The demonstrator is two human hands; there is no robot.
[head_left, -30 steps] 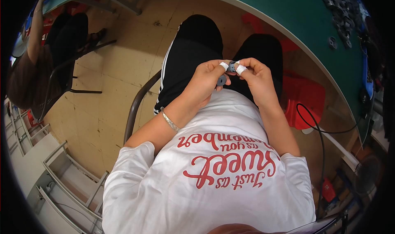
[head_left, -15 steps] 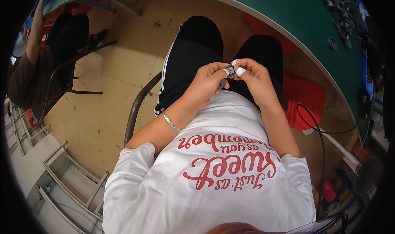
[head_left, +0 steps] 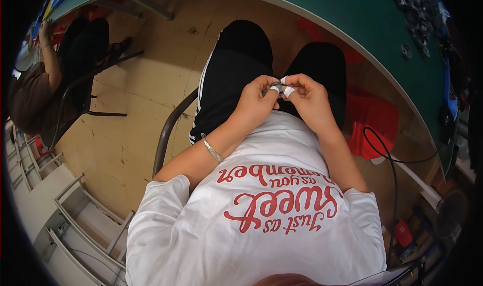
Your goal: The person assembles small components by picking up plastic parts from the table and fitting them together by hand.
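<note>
Above my lap both hands meet, thumbs and fingertips together around a small grey part (head_left: 277, 84). Most of that part is hidden by the fingers; in the earlier frame it looks like a ring-shaped piece. My left hand (head_left: 257, 99) is closed on its left side, with white tape on the thumb and a silver bangle at the wrist. My right hand (head_left: 309, 98) pinches its right side, with white wraps on the thumb and a finger. Similar dark grey parts (head_left: 416, 19) lie heaped on the green table, with a single round one (head_left: 406, 51) apart from them.
The curved edge of the green table (head_left: 352, 39) runs in front and to the right. A red stool (head_left: 371, 120) stands under it at right, near a black cable (head_left: 390, 160) and a fan (head_left: 452, 215). Another person (head_left: 35, 95) sits at far left.
My thumbs have closed in over the grey part, which shows less now. The second grey disc under my left fingers is no longer visible. The other person's arm has shifted.
</note>
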